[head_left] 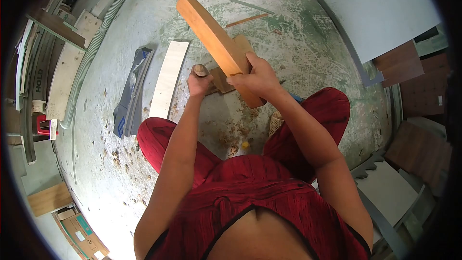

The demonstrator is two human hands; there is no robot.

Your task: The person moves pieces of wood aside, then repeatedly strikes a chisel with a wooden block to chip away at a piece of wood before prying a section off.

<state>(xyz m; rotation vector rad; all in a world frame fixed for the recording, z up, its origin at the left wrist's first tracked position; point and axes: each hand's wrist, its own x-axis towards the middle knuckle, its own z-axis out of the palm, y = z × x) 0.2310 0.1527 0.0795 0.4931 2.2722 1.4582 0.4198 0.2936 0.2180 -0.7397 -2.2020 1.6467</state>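
Observation:
A long, thick orange-brown wooden block (209, 29) slants from the upper left down toward my knees. My right hand (257, 74) is wrapped round its lower part, thumb on the near side. To the left, my left hand (198, 84) is closed round a short tool with a rounded wooden handle (200, 70); its other end is hidden by the fist and cannot be made out. Brown wooden pieces (223, 81) lie on the floor beyond and between my hands, partly covered by the block.
A pale plank (168, 79) and dark strips with blue marks (134, 91) lie left of my hands. Wood shavings (236, 137) are scattered on the floor (298, 43). A ribbed hose (98, 43) runs along the left; large panels (380, 14) stand at the right.

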